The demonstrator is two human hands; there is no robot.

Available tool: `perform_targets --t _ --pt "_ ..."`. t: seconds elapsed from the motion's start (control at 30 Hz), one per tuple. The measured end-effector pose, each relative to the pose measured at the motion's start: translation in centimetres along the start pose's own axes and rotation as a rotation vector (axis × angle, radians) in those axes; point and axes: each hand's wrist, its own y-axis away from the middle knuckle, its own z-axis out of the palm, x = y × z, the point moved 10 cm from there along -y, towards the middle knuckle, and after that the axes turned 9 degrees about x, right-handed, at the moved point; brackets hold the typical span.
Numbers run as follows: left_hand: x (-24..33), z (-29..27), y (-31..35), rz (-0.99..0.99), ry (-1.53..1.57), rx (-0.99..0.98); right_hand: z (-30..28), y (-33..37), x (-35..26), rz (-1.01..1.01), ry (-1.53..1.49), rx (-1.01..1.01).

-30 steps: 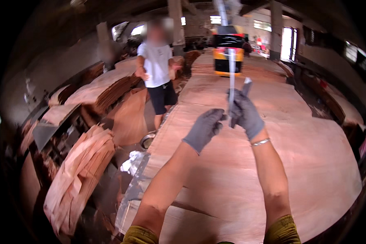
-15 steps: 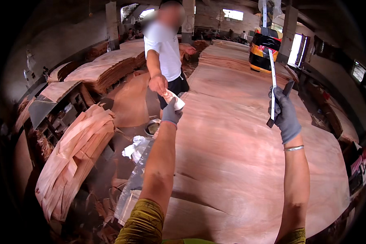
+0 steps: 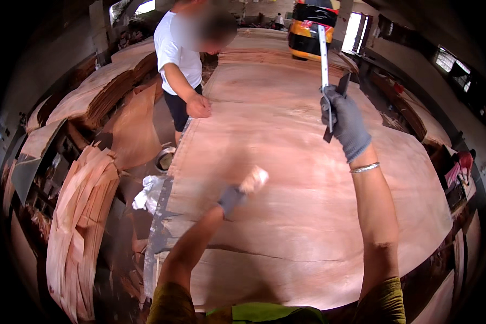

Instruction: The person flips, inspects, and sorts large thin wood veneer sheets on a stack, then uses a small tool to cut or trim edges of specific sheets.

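My left hand (image 3: 233, 200), in a grey glove and smeared by motion, is closed on a pale, roughly cylindrical piece (image 3: 254, 180) above the sheet. Its kind is too blurred to make out. My right hand (image 3: 342, 116), gloved in grey, is wrapped round a dark flat bar (image 3: 343, 84), which sticks out above and below the fist. A white strip with small dark holes (image 3: 323, 54) runs from a hanging black, yellow and orange bundle (image 3: 312, 33) down to this hand. Beneath both hands spreads a large reddish wood veneer sheet (image 3: 308, 216), cracked near its close edge.
A co-worker in a white shirt (image 3: 170, 51) stands at the left edge of the stack, one hand (image 3: 198, 106) over it. Veneer piles (image 3: 81, 216) lie on the left, with a bowl (image 3: 164, 160) and a crumpled white bag (image 3: 148, 193) between. More stacks (image 3: 410, 110) line the right.
My left hand has drawn back from the co-worker's hand with the pale piece, which both hands touched before. The co-worker now leans forward, hand lowered to the stack. The view has shifted.
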Motion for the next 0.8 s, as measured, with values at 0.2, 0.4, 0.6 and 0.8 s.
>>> perform_targets --t 0.2,0.4,0.6,0.8 --pt "3.3 11.4 12.9 0.238 -0.207 -0.797 -3.8 0.3 1.1 0.014 0.011 0.140" --pt "8.7 10.8 14.4 0.305 -0.225 -0.888 -4.8 2.2 1.5 0.017 0.023 0.246" --pt "15.6 6.7 10.5 0.226 -0.083 -0.501 -2.5 3.3 3.2 -0.002 -0.082 0.207" --pt "30.7 -3.0 6.2 0.317 0.270 0.124 -2.5 5.6 3.0 -0.037 -0.068 0.228"
